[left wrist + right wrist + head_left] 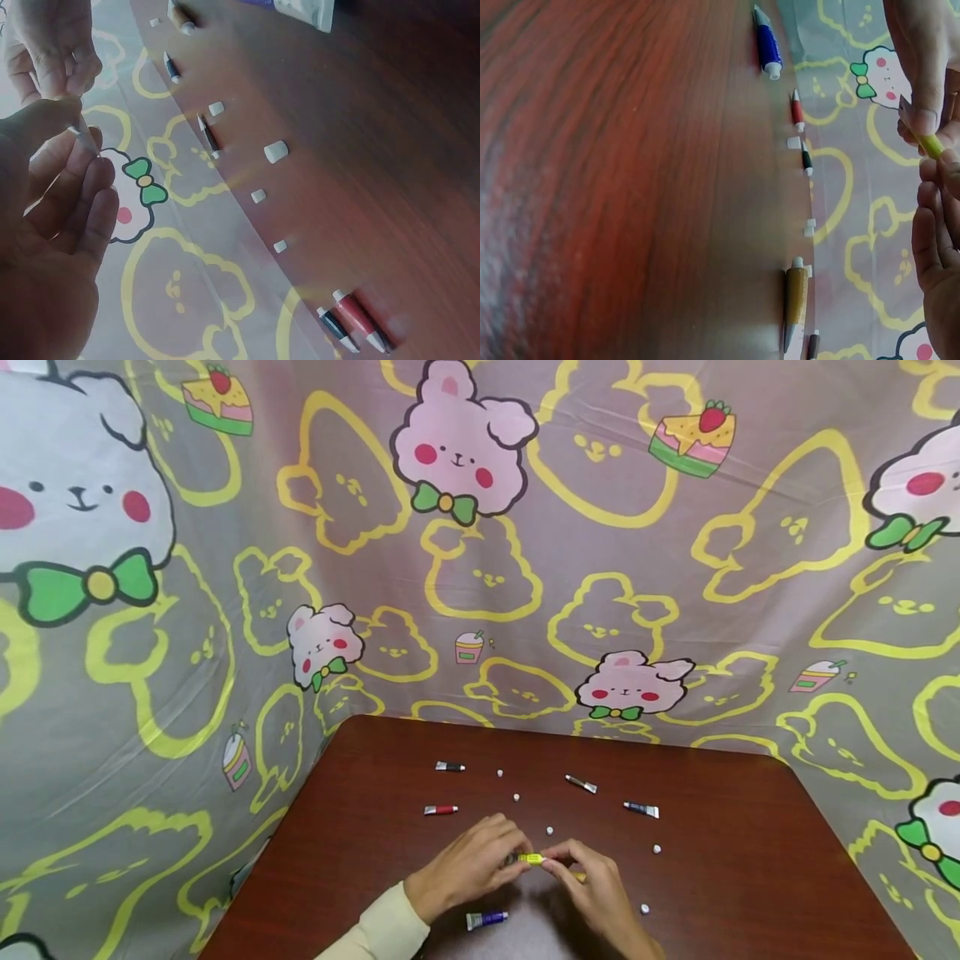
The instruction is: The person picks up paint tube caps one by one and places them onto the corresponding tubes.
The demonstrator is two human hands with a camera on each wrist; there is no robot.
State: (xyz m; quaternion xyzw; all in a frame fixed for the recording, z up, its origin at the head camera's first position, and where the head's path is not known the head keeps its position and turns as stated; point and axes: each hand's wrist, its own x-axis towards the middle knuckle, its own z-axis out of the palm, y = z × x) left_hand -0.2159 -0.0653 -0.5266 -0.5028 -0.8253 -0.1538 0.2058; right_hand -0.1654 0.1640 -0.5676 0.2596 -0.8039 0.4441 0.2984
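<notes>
Low in the middle of the head view, my left hand [480,857] grips a small yellow paint tube [531,859] by its body, above the table. My right hand [596,881] pinches the tube's neck end with thumb and fingers, which hide its tip. In the right wrist view a bit of the yellow tube [931,145] shows between the two hands. An ochre paint tube [579,877] lies by the right hand, partly covered by it. Nearest the left wrist is a violet-blue paint tube [487,919].
On the brown table [735,860] lie a black tube [450,767], a red tube [441,810], a brown tube [581,784] and a dark blue tube [642,810]. Several small white caps, one [550,831] just beyond the hands, are scattered among them. A patterned cloth [525,610] hangs around the table.
</notes>
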